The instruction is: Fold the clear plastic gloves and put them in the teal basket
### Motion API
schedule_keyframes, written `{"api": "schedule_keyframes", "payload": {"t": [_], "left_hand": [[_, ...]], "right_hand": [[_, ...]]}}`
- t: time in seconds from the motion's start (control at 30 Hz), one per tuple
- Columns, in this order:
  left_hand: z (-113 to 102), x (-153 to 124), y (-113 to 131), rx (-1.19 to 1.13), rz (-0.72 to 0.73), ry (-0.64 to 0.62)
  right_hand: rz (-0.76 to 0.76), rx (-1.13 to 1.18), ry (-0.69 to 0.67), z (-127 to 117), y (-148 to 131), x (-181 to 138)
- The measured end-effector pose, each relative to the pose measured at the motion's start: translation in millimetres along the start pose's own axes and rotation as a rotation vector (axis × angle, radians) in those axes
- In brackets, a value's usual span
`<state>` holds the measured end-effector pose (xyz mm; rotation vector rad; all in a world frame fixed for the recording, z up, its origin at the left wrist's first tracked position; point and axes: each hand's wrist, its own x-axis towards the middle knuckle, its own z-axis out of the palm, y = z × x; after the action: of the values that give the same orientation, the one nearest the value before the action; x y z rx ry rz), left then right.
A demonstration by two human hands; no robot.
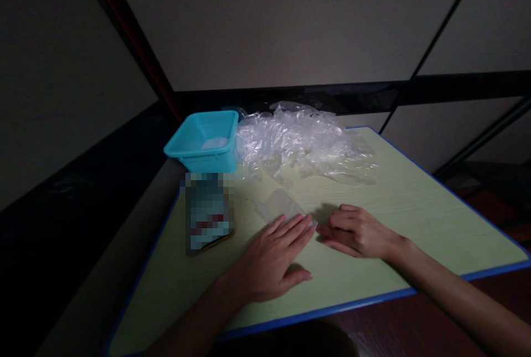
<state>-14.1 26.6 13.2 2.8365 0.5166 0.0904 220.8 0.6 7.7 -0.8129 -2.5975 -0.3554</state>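
Head view: I see the left hand (265,268) lying palm down, fingers stretched out together toward the upper right and thumb set apart, its forearm slanting in from the lower left. It is spread rather than clenched, its fingers resting on the near part of a small clear plastic bag (279,205), which lies flat on the table (398,208) in front of me. The right hand (357,231) comes in low from the right, its fingers curled and its tips at the bag's near right corner; I cannot tell whether they pinch it or only touch it. Beyond, a heaped pile of clear plastic bags (302,136) spreads across the back of the tabletop, its loose edges close behind the small one. At the pile's left stands a turquoise plastic basin (209,162) with something white (214,142) inside. Just in front of that sits a pack (209,213), too pixelated for me to read, left of the hands. Pale wall panels (282,25) close off the far side.
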Motion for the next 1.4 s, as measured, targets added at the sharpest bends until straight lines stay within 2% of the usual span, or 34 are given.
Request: {"api": "schedule_keyframes", "payload": {"t": [0.7, 1.4], "left_hand": [[0.3, -2.2, 1.1, 0.045, -0.054, 0.017], [1.9, -0.1, -0.5, -0.002, 0.02, 0.011]], "right_hand": [[0.026, 0.049, -0.042, 0.9, 1.2, 0.2], [0.074, 0.025, -0.079, 1.0, 1.0, 2.0]]}}
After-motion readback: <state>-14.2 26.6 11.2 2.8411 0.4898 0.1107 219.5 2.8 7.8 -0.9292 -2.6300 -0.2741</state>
